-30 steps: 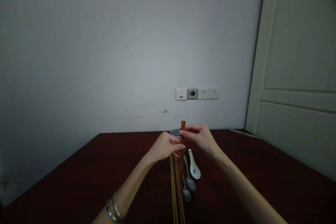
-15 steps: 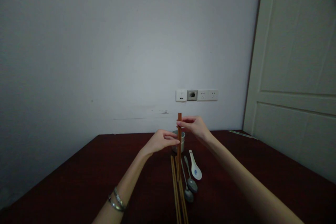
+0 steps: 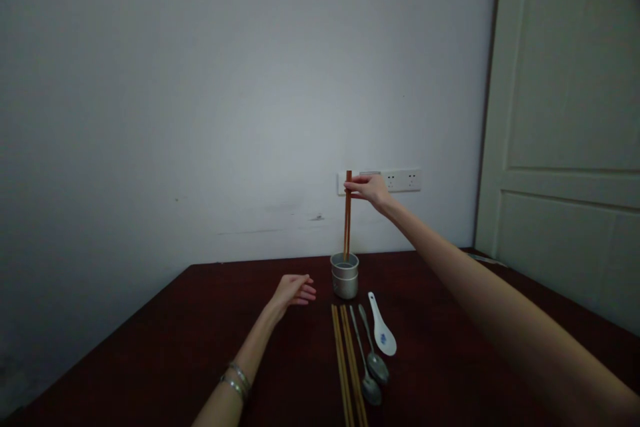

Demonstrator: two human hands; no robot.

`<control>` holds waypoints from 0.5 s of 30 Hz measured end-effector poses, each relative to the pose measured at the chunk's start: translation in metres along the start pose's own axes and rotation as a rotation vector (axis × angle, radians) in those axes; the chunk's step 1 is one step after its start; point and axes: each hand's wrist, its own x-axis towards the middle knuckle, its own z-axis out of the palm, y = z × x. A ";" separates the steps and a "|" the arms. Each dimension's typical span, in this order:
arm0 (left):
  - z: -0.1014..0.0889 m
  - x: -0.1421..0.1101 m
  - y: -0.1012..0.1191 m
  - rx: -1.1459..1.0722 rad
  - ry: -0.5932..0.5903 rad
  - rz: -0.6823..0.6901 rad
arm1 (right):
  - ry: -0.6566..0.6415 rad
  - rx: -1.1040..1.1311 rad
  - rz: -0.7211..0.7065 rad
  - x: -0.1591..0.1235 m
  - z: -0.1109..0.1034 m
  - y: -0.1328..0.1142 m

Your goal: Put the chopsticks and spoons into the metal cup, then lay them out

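Note:
My right hand (image 3: 367,188) pinches a pair of reddish-brown chopsticks (image 3: 347,220) near their top ends. They hang upright, with their lower tips at the mouth of a grey metal cup (image 3: 345,283); how deep the tips reach is hard to tell. To the left of the cup, my left hand (image 3: 294,289) hovers over the table with its fingers loosely apart and nothing in them. Lighter wooden chopsticks (image 3: 345,360) lie side by side in front of the cup. Two metal spoons (image 3: 371,388) and a white spoon with a blue mark (image 3: 383,333) lie to their right.
The dark red table (image 3: 225,320) meets a pale wall (image 3: 260,113) at its back edge. Sockets (image 3: 403,180) sit on the wall behind my right hand. A panelled door (image 3: 570,147) stands at the right, with a thin flat strip (image 3: 487,259) near the table's back right corner.
My left hand has let go of the brown chopsticks and drawn back left. My right hand has raised them and carried them forward from above the lighter chopsticks to the cup.

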 end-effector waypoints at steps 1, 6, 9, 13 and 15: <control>0.001 0.002 -0.005 -0.024 -0.004 -0.012 | 0.001 -0.006 -0.003 0.006 0.001 0.004; 0.005 0.011 -0.025 -0.028 -0.016 -0.061 | 0.016 -0.029 0.013 0.025 0.008 0.034; 0.004 0.017 -0.033 -0.019 -0.017 -0.069 | 0.002 -0.046 0.039 0.027 0.014 0.054; 0.004 0.020 -0.040 -0.007 -0.027 -0.047 | -0.034 -0.044 0.081 0.023 0.023 0.081; 0.005 0.019 -0.039 0.013 -0.034 -0.036 | -0.048 -0.044 0.102 0.020 0.026 0.093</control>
